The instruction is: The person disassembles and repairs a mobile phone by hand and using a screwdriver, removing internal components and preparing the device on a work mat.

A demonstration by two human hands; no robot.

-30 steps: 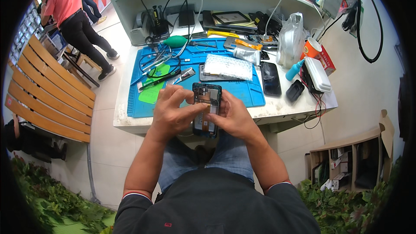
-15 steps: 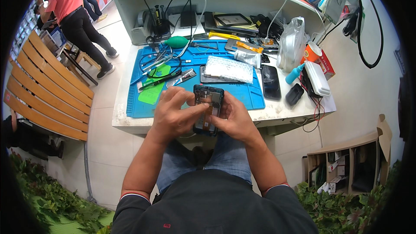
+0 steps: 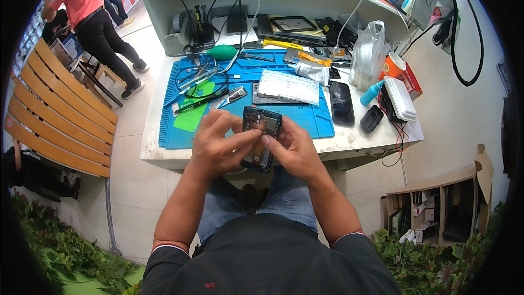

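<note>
An opened smartphone (image 3: pixel 267 123) with its back off shows dark inner parts and a copper-brown flex cable (image 3: pixel 257 150). It is held upright in front of the bench's near edge. My right hand (image 3: pixel 297 150) is closed round its right side, thumb on the inner face near the cable. My left hand (image 3: pixel 218 142) is at its left side with curled fingers; one digit reaches across and presses the inside near the middle. The fingers behind the phone are hidden. Just beyond lies a bubble-wrapped packet (image 3: pixel 289 86) on a blue work mat (image 3: pixel 303 122).
Tools and cables (image 3: pixel 204 76) lie on the mat's left beside a green sheet (image 3: pixel 188 119) and a green air blower (image 3: pixel 222 52). To the right are a black phone (image 3: pixel 342 104), a blue bottle (image 3: pixel 372 93) and a white box (image 3: pixel 400 100). Another person (image 3: pixel 90 11) stands far left.
My right thumb has shifted up slightly along the phone's inner face, showing more of the cable. The phone has tilted slightly. The person far left has raised an arm.
</note>
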